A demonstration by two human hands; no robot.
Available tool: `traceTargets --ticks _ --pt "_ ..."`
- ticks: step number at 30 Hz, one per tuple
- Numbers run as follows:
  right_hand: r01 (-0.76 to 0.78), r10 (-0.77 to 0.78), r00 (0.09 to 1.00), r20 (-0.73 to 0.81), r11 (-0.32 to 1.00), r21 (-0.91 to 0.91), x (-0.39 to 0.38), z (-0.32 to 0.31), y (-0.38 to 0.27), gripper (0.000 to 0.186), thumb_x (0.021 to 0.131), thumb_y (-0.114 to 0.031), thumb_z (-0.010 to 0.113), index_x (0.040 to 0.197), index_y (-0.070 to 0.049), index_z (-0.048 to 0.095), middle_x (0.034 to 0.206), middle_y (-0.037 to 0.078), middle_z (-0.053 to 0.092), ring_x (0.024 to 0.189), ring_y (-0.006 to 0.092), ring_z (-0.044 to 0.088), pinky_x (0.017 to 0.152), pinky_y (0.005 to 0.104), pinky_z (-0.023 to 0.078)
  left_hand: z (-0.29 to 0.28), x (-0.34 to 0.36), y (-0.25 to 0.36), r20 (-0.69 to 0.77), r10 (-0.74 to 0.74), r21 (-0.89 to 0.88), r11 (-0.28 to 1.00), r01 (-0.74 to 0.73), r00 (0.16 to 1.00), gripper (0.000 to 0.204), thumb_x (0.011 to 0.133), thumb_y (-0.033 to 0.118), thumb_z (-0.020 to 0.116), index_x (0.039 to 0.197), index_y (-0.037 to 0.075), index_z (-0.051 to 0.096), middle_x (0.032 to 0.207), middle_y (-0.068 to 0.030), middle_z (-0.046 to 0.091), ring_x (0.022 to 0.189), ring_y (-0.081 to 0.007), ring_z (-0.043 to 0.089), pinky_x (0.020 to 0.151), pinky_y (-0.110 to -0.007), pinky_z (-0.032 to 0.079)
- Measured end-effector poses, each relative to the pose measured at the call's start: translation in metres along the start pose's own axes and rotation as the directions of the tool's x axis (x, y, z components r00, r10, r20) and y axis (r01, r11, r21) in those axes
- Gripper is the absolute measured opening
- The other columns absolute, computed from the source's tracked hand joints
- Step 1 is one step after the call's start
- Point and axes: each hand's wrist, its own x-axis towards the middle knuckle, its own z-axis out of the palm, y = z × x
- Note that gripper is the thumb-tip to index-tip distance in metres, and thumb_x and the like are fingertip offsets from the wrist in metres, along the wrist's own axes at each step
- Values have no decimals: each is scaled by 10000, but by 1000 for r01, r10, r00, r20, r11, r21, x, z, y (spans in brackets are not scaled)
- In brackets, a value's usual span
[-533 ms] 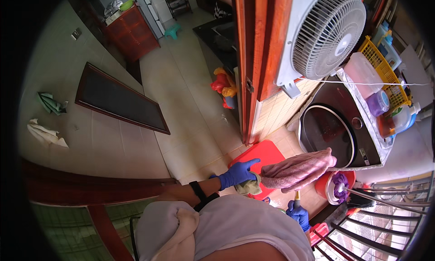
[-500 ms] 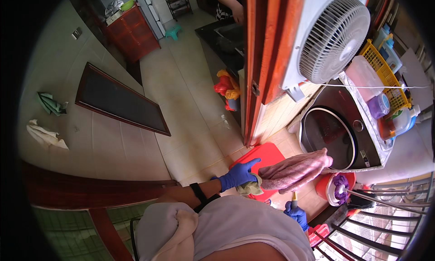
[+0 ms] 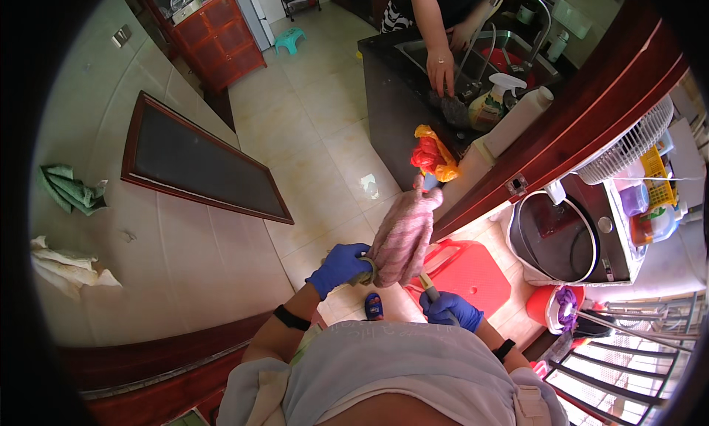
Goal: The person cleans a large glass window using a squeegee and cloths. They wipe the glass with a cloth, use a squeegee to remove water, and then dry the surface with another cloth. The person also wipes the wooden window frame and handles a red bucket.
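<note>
My left hand point(image 3: 340, 269), in a blue glove, is closed on a greenish cloth point(image 3: 364, 275), mostly hidden by the fingers. My right hand point(image 3: 452, 311), also blue-gloved, grips a handle point(image 3: 427, 283) with a pale end. That handle leads up to a pink striped towel point(image 3: 405, 234), which hangs bunched over its far end. What lies under the towel is hidden. The towel's lower edge comes right up beside my left hand.
A red plastic stool point(image 3: 476, 274) stands right of the towel, by the door frame point(image 3: 583, 116). Bags point(image 3: 432, 156) hang at the counter's corner. Another person's hand point(image 3: 442, 73) works near the sink. A washing machine point(image 3: 557, 230) and a red bucket point(image 3: 545, 308) are at right.
The view has swung toward the kitchen, bringing the sink and the other person's arms into sight. The towel now points farther ahead, and my right hand has come closer to my left.
</note>
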Motion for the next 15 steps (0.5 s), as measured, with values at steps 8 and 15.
traceTargets --ticks 8,15 --pt "-43 43 999 -32 999 -18 19 24 -28 96 770 -4 511 804 -39 428 480 27 419 325 114 400 313 262 316 -18 14 -32 -148 20 -305 950 -65 989 295 820 123 592 1057 -39 659 826 -76 674 734 -125 615 697 -265 512" --pt "-26 25 994 106 1000 10 8 20 -69 66 759 -29 497 803 -30 448 492 24 390 334 123 370 306 266 312 -19 37 -6 -429 33 -506 819 -271 903 299 828 88 580 1081 -64 631 934 -77 661 817 -136 614 768 -260 501"
